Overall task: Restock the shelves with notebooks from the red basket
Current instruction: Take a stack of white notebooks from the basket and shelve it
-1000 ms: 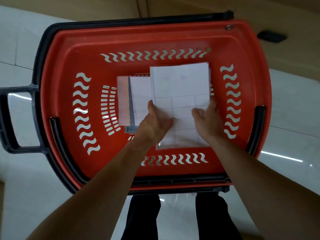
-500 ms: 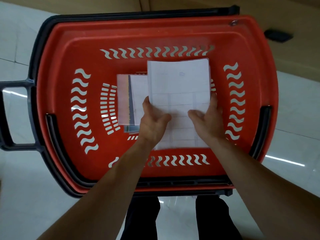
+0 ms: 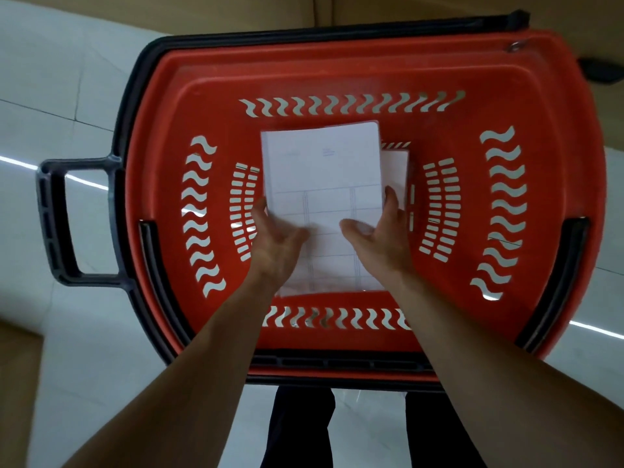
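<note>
- Fingers (image 3: 261,211) of the left hand (image 3: 275,244) curl round the left edge of a white rectangular paper notebook (image 3: 324,170) faintly printed with a ruled grid, and the thumb presses on its cover. The right hand (image 3: 381,238) grasps the right edge in the same way.
- The notebook is held flat over the middle of a red plastic basket (image 3: 337,65) with wavy slots in its walls. It lies within the outline of the rim. Whether it has cleared the bottom cannot be told.
- A second white notebook (image 3: 395,170) shows as a strip under the right edge of the held one, low in the basket.
- Progress, as a judgement: this is the pick-up step of one restocking cycle. No shelf is in view, so the carry and the placing are still to be done for this notebook. At least one more remains in the basket. How many already stand on shelves cannot be told.
- Surface: the basket stands on glossy white floor tiles (image 3: 50,96) that reflect thin strips of light. A grey loop handle (image 3: 54,224) projects on the person's left, and a black band frames the rim.
- Room: a beige panel (image 3: 236,11) runs along the far side. A small dark object (image 3: 601,72) lies at the far right and cannot be identified. Dark trouser legs (image 3: 300,430) stand just behind the near rim.
</note>
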`<control>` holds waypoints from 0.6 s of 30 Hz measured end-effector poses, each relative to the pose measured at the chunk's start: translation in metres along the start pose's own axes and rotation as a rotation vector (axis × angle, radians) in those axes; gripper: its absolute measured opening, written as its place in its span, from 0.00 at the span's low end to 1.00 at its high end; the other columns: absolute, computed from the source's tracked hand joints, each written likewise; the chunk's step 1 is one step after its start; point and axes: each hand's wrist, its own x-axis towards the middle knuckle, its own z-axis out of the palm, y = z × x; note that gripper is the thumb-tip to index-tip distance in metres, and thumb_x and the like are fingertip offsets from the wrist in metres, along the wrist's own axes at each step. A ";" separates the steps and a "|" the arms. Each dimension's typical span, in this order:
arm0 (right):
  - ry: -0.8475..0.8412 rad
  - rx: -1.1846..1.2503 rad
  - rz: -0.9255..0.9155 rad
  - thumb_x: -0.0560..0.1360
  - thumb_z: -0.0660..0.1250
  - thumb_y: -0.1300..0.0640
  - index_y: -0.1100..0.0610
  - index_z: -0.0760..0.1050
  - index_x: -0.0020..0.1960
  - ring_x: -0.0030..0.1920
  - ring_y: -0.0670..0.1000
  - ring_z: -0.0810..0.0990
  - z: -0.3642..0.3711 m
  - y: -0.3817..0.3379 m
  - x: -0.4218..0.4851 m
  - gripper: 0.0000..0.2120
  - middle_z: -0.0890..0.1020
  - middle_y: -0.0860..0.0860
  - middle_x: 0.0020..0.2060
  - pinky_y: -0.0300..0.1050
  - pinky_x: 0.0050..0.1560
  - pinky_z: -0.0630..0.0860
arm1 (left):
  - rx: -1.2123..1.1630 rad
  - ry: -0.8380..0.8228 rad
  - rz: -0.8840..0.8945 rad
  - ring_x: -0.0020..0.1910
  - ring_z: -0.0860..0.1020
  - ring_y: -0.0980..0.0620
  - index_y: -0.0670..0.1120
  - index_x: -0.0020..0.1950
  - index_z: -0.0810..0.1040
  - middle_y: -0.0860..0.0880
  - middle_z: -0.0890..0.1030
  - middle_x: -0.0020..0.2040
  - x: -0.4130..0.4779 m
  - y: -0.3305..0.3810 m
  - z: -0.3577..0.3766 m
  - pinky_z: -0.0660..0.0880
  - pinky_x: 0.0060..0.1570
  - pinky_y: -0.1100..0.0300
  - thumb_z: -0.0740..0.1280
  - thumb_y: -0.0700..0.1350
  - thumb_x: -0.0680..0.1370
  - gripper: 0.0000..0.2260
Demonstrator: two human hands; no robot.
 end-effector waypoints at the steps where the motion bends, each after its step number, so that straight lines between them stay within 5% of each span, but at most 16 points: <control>1: -0.004 -0.010 -0.002 0.70 0.73 0.37 0.48 0.48 0.81 0.71 0.54 0.68 0.000 0.001 0.001 0.49 0.64 0.53 0.74 0.48 0.63 0.71 | -0.017 -0.001 -0.002 0.63 0.74 0.49 0.51 0.77 0.51 0.51 0.71 0.67 0.004 -0.003 0.001 0.76 0.59 0.52 0.73 0.45 0.77 0.38; 4: -0.023 -0.035 -0.018 0.65 0.71 0.30 0.45 0.48 0.80 0.71 0.55 0.69 -0.005 -0.003 0.002 0.53 0.65 0.54 0.74 0.52 0.65 0.73 | -0.034 0.011 -0.011 0.56 0.76 0.56 0.50 0.77 0.50 0.53 0.73 0.62 0.009 -0.005 0.002 0.76 0.54 0.55 0.73 0.43 0.77 0.38; 9: -0.040 -0.045 -0.042 0.73 0.73 0.39 0.45 0.45 0.82 0.74 0.55 0.66 -0.013 -0.010 0.005 0.49 0.67 0.51 0.76 0.49 0.67 0.67 | -0.044 0.030 -0.064 0.51 0.78 0.54 0.48 0.78 0.50 0.52 0.75 0.56 0.009 0.003 0.006 0.77 0.48 0.59 0.72 0.41 0.76 0.38; 14: 0.005 -0.007 -0.048 0.73 0.72 0.38 0.40 0.42 0.81 0.77 0.56 0.62 -0.012 -0.011 0.002 0.50 0.61 0.51 0.79 0.55 0.71 0.64 | -0.120 0.034 -0.173 0.55 0.76 0.53 0.46 0.68 0.69 0.53 0.76 0.56 0.004 0.015 0.005 0.70 0.50 0.60 0.70 0.43 0.78 0.19; 18: 0.001 0.061 -0.082 0.75 0.71 0.40 0.41 0.44 0.81 0.77 0.53 0.62 -0.015 -0.009 0.001 0.46 0.61 0.49 0.79 0.56 0.73 0.67 | -0.169 -0.032 -0.175 0.49 0.72 0.59 0.49 0.62 0.70 0.59 0.74 0.51 -0.003 0.015 0.004 0.67 0.42 0.64 0.69 0.41 0.79 0.15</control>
